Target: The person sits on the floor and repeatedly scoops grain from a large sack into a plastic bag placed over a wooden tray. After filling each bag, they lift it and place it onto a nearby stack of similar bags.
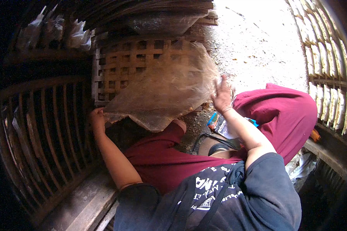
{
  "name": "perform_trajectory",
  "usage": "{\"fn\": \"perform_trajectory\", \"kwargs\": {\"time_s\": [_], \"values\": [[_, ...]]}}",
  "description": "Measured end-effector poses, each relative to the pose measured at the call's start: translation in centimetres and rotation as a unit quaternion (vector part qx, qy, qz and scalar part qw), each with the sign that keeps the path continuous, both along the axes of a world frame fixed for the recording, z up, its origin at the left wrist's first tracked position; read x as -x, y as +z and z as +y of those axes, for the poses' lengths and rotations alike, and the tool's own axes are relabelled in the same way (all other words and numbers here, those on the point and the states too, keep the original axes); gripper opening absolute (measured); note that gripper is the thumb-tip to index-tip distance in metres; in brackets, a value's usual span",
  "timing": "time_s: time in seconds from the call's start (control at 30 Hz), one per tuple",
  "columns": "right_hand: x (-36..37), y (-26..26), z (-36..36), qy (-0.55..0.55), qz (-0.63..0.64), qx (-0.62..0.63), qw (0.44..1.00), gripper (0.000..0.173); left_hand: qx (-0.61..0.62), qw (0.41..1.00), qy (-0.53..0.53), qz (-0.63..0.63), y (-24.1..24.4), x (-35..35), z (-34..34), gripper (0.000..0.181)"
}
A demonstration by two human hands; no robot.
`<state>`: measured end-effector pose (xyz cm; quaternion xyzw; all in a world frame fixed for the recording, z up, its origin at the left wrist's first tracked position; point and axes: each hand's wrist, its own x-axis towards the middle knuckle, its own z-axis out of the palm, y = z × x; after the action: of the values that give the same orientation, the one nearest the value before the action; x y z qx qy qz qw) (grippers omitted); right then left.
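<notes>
A thin translucent plastic sheet [162,89] lies partly over a slatted lattice tray [115,55], which shows through it. My left hand [97,119] pinches the sheet's near left corner, beside the tray's left end. At the sheet's right edge is my right hand [223,96], blurred, with its fingers stretched out. It seems to touch the plastic, but whether it grips cannot be made out. The sheet's near edge hangs in a fold above my leg in maroon cloth [153,153].
Stacked trays with plastic [162,23] stand at the far side. Slatted racks rise on the left [49,115] and on the right, where pale wrapped slabs [332,104] are lined up. A colourful printed packet [221,125] lies by my legs. Crumbs litter the bright floor [254,52].
</notes>
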<state>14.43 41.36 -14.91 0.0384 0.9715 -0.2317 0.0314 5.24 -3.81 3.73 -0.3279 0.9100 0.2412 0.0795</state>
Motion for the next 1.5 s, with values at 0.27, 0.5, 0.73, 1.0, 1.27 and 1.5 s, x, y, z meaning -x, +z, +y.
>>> {"fn": "perform_trajectory", "kwargs": {"time_s": [0.27,0.5,0.73,1.0,1.27,1.5], "values": [[-1.2,-5.3,-1.7,-0.473,-0.286,0.242,0.797,0.061,-0.008,0.999,-0.016,0.050,-0.2,0.4,-1.2,0.022],[4.3,-4.9,-0.3,-0.481,-0.180,0.719,0.469,0.035,-0.022,1.000,-0.001,0.005,0.6,0.0,-0.3,0.022],[9.2,-5.2,4.6,-0.399,0.094,0.690,0.597,0.032,-0.078,0.988,-0.101,0.083,-2.2,1.5,-1.1,0.022],[16.1,1.0,10.5,-0.404,0.184,0.595,0.669,0.027,-0.047,0.962,-0.188,0.194,-3.7,4.6,4.7,0.024],[18.1,-2.6,17.0,-0.369,-0.139,0.727,0.562,0.038,-0.167,0.974,-0.010,0.152,-5.1,5.8,7.3,0.030],[12.7,-0.1,8.5,-0.180,-0.096,0.898,0.390,0.060,-0.207,0.975,-0.030,0.072,-7.0,4.7,5.4,0.071]]}}
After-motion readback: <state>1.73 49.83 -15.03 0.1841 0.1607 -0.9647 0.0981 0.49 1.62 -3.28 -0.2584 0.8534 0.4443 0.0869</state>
